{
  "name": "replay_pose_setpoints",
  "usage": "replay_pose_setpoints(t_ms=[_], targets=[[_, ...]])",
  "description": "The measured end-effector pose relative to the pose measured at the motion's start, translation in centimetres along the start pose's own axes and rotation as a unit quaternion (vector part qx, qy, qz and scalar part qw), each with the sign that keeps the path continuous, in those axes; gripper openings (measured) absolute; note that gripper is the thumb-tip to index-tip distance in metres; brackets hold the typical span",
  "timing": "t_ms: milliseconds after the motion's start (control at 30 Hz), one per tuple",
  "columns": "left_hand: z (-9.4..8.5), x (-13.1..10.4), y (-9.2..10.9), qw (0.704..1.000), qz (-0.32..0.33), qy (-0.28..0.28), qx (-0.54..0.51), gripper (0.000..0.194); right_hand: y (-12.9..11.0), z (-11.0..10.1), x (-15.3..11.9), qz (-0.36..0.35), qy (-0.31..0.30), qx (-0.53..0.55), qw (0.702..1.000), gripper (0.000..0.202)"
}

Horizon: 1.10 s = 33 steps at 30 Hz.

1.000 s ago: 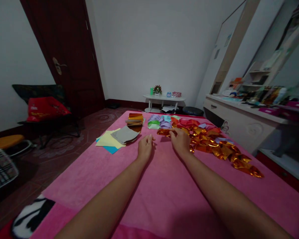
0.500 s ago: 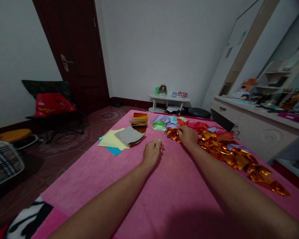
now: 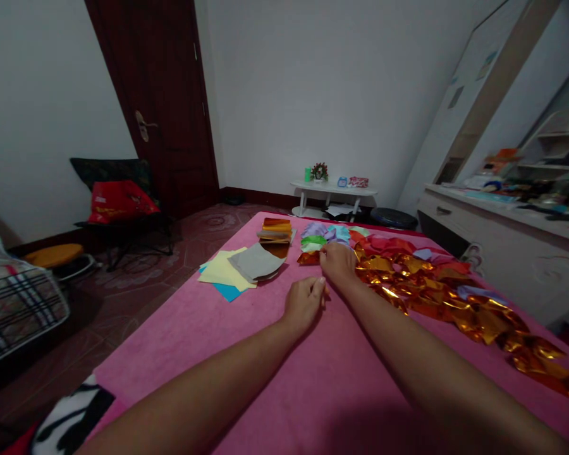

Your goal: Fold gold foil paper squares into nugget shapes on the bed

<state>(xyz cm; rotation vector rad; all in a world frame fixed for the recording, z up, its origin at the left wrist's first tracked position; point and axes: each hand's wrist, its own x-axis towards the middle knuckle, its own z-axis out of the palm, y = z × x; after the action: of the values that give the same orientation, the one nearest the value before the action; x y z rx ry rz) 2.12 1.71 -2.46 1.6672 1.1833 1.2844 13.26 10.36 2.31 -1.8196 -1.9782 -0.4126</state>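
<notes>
A pink cloth covers the surface before me. My right hand pinches a shiny orange foil piece at the left end of the foil pieces. Many crumpled orange foil pieces spread to the right beside my forearm. My left hand rests closed on the cloth, nearer to me; what its fingers hold, if anything, is hidden. Grey paper sheets lie to the left, over yellow sheets and a blue sheet. Behind them is a stack of orange sheets.
Purple, green and blue crumpled papers lie at the far edge, with red ones to their right. A white side table stands beyond. A dresser is on the right, a chair with a red bag on the left.
My right hand has moved left relative to the coloured papers, and a foil piece now shows to its left. The whole view has shifted slightly. My left hand stays closed.
</notes>
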Motion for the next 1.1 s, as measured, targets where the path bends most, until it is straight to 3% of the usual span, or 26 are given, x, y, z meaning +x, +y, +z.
replay_pose_setpoints(t_ms=[200, 367, 467, 600, 733, 800, 867, 967, 1033, 1100], targets=[[-0.1, 0.2, -0.3, 1.0, -0.003, 0.006, -0.01, 0.049, -1.2, 0.5, 1.6, 0.055, -0.013, -0.007, 0.998, 0.025], [-0.8, -0.4, 1.1, 0.995, 0.04, 0.035, 0.079, 0.034, -1.6, 0.2, -0.1, 0.04, 0.005, 0.053, 0.998, 0.028], [-2.6, -0.7, 2.5, 0.972, 0.107, 0.088, 0.188, 0.013, -1.1, -0.8, -2.9, 0.009, -0.004, 0.131, 0.991, 0.025], [-7.4, 0.4, 2.7, 0.944, 0.125, 0.132, 0.274, 0.037, 0.6, -3.1, -8.2, -0.062, -0.048, 0.245, 0.966, 0.022], [-11.9, 2.5, 0.4, 0.954, 0.028, 0.126, 0.271, 0.049, 2.2, -5.4, -13.2, -0.074, -0.114, 0.305, 0.943, 0.018], [-13.1, 3.1, -0.8, 0.971, -0.077, 0.086, 0.207, 0.059, 2.6, -6.0, -14.9, -0.071, -0.133, 0.341, 0.928, 0.018], [-13.8, 3.3, -1.4, 0.972, -0.138, 0.06, 0.181, 0.07, 2.7, -6.3, -16.0, -0.066, -0.141, 0.364, 0.918, 0.017], [-14.4, 3.2, -1.8, 0.961, -0.135, 0.066, 0.233, 0.074, 2.6, -6.2, -16.8, -0.07, -0.147, 0.382, 0.91, 0.017], [-14.6, 3.3, -2.0, 0.952, -0.124, 0.082, 0.269, 0.063, 2.4, -6.2, -17.1, -0.071, -0.15, 0.392, 0.905, 0.017], [-14.8, 3.6, -2.3, 0.959, -0.113, 0.119, 0.233, 0.043, 2.3, -6.1, -17.2, -0.066, -0.15, 0.404, 0.9, 0.018]])
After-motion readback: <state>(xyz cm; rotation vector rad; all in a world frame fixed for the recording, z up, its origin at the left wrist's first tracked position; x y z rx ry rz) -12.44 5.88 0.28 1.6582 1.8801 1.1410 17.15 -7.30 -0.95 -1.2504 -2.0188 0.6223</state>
